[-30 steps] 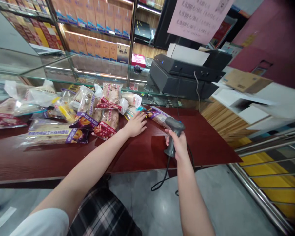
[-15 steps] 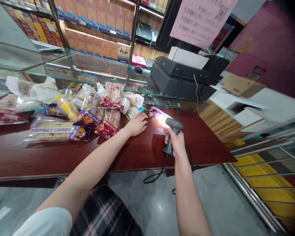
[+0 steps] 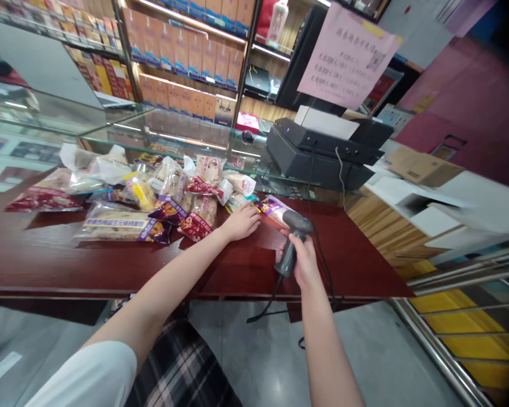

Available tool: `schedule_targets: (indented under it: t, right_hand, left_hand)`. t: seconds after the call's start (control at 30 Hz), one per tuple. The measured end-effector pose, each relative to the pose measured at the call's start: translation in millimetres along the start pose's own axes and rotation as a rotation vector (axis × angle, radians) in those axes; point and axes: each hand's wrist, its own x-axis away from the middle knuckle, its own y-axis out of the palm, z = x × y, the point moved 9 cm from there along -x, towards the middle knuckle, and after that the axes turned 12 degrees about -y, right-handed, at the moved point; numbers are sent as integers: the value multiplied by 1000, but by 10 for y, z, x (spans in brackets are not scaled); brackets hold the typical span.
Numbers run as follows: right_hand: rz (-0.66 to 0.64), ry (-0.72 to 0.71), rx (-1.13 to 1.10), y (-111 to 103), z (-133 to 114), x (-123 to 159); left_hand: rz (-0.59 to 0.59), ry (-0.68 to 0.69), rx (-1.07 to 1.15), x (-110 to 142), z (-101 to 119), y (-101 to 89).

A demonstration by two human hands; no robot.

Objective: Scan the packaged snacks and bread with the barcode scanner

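Observation:
My right hand (image 3: 302, 261) is closed round the handle of a grey corded barcode scanner (image 3: 292, 237), whose head points at a purple-labelled snack packet (image 3: 272, 207) lying on the dark red counter (image 3: 356, 254). My left hand (image 3: 241, 221) lies flat on the counter with fingers stretched out, its fingertips next to that packet. Left of it a heap of wrapped bread and snack packets (image 3: 169, 192) spreads over the counter, with a long purple-ended packet (image 3: 121, 224) at the front.
A black cash register with a printer (image 3: 322, 152) stands on the glass display case (image 3: 152, 130) behind the counter. A pink notice (image 3: 348, 53) hangs above it. Shelves of orange boxes (image 3: 186, 51) line the back. A metal railing (image 3: 462, 271) runs at the right.
The scanner's light, lit half a second ago on the purple packet, is off now. The view has shifted rightwards; my hands stay beside the packet.

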Motion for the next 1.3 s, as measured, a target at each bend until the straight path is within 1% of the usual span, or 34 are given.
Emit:
schedule_targets:
  t: [0.07, 0.1, 0.17, 0.23, 0.33, 0.37, 0.43, 0.47, 0.53, 0.57, 0.63, 0.67, 0.7, 0.77, 0.83, 0.87, 0.93, 1.0, 1.07, 1.1, 1.13, 1.3]
  right_hand:
    - [-11, -2, -71, 108, -25, 47]
    - [-13, -5, -95, 159, -33, 63]
    - [-33, -6, -123, 280, -25, 84]
    - [-78, -15, -156, 444, -2, 95]
    - [-141, -69, -238, 752, 23, 97]
    - [-169, -80, -260, 874, 35, 93]
    - [-245, -90, -268, 1140, 60, 74]
    - [-291, -101, -244, 1273, 62, 55]
    - [-385, -148, -145, 1517, 44, -15]
    - [-450, -166, -88, 1644, 40, -54]
    - [-607, -213, -17, 1900, 22, -133]
    - [-651, -238, 1, 1993, 16, -193]
    - [-650, -262, 13, 2047, 12, -278]
    - [-605, -329, 73, 2096, 19, -470]
    - [-565, -444, 204, 2105, 39, -629]
    - [-554, -508, 278, 2101, 63, -680]
    - [-559, -604, 388, 2084, 166, -719]
    - [-592, -657, 460, 2061, 318, -682]
    - [-610, -736, 540, 2036, 427, -593]
    - [-643, -769, 580, 2047, 476, -537]
    - [-649, -795, 606, 2047, 502, -500]
    - [-663, -883, 685, 2106, 477, -437]
  left_hand:
    - [-37, -24, 113, 24, -2, -62]
    - [-57, -56, 203, 40, -15, -100]
    - [-63, -154, 448, 86, -57, -207]
    - [-36, -268, 745, 151, -101, -337]
    - [-34, -444, 1194, 267, -161, -463]
    - [-73, -506, 1319, 308, -179, -468]
    - [-161, -637, 1488, 403, -255, -471]
    - [-177, -704, 1546, 458, -332, -488]
    - [-114, -825, 1632, 576, -572, -572]
    - [-70, -854, 1673, 625, -698, -630]
    - [-29, -855, 1782, 693, -900, -732]
    - [-24, -848, 1830, 721, -985, -773]
    - [-26, -840, 1864, 747, -1058, -809]
    - [-18, -825, 1893, 801, -1179, -883]
    - [9, -771, 1926, 841, -1242, -988]
    - [45, -728, 1953, 859, -1261, -1061]
    - [126, -652, 2014, 897, -1288, -1207]
    - [164, -630, 2076, 934, -1298, -1299]
    - [174, -669, 2124, 967, -1316, -1321]
    - [178, -694, 2144, 979, -1328, -1317]
    - [178, -720, 2159, 988, -1339, -1304]
    - [92, -824, 2145, 1011, -1355, -1163]
